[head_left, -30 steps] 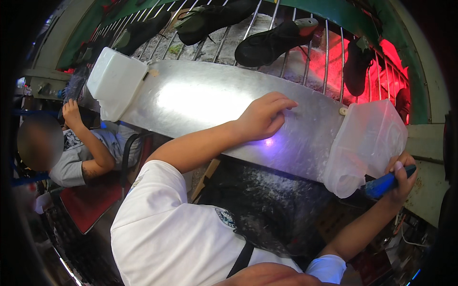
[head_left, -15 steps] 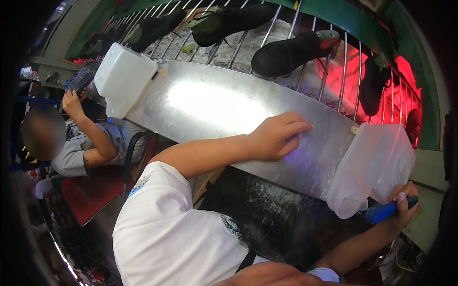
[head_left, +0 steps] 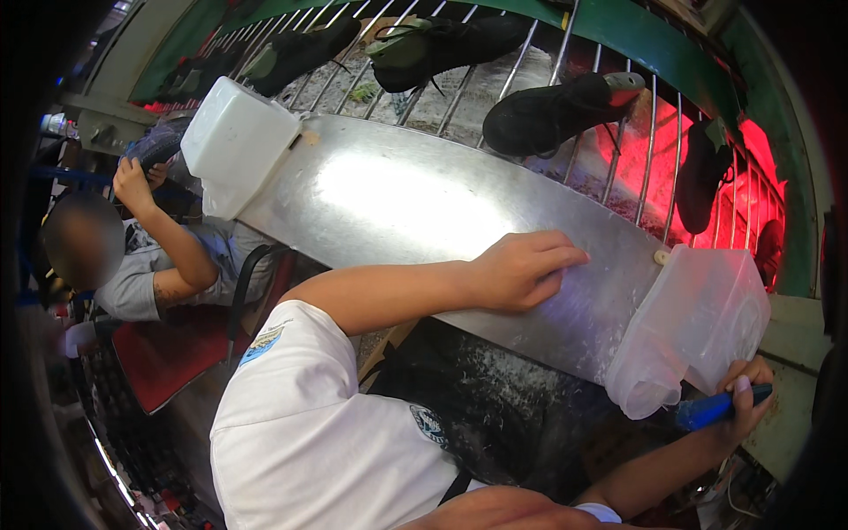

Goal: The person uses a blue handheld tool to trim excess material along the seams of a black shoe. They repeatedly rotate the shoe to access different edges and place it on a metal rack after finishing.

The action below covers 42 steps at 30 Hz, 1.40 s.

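My left hand (head_left: 527, 271) lies on the bare metal work surface (head_left: 371, 238), forefinger stretched out and the other fingers loosely bent, with nothing seen in it. At the right, my right hand (head_left: 749, 399) grips a slim blue object (head_left: 711, 411) whose kind I cannot make out. That hand is close beside a translucent plastic container (head_left: 693, 322) at the right end of the metal surface. Beyond the surface, a black shoe (head_left: 552, 115) with a grey and red patch lies on metal bars, apart from both hands.
More dark shoes (head_left: 442, 49) rest along the metal bars (head_left: 459, 102), and a red glow lights the right side. A white plastic container (head_left: 238, 141) stands at the surface's left end. A co-worker (head_left: 168, 256) sits at the left beside a red chair (head_left: 168, 358), holding a dark shoe.
The view has shifted slightly, so the surface, bars and shoes appear a little lower and farther right. Both hands keep nearly the same pose, the right still around the blue object.
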Motion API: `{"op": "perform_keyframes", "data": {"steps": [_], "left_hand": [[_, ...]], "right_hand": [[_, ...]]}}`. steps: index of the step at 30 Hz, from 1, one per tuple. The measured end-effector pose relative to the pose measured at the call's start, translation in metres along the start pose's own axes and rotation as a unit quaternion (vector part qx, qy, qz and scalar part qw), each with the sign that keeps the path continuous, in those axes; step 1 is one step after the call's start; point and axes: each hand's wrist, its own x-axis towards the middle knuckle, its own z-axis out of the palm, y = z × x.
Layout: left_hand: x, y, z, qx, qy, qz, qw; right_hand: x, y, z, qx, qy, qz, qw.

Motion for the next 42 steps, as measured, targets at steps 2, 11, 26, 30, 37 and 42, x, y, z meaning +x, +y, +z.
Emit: {"op": "perform_keyframes", "data": {"steps": [2, 11, 26, 30, 37, 42], "left_hand": [[-0.001, -0.001, 0.000, 0.000, 0.002, 0.001, 1.000], [-0.001, -0.001, 0.000, -0.001, 0.001, -0.003, 1.000], [-0.001, -0.002, 0.001, 0.001, 0.000, -0.007, 1.000], [0.000, -0.001, 0.000, 0.003, 0.000, -0.004, 1.000], [0.002, -0.001, -0.009, -0.049, 0.028, -0.085, 0.995], [0.033, 0.013, -0.074, -0.036, 0.117, -0.090, 0.988]], "right_hand": [[0.001, 0.001, 0.000, 0.000, 0.002, -0.007, 1.000], [0.000, 0.010, -0.010, -0.001, -0.012, -0.017, 1.000], [0.001, 0.006, -0.007, 0.002, -0.019, -0.009, 1.000], [0.001, 0.008, -0.008, -0.003, -0.018, -0.025, 1.000], [0.005, 0.006, -0.009, 0.004, -0.039, -0.006, 0.999], [0.002, 0.011, -0.022, -0.012, -0.050, 0.003, 0.999]]}}
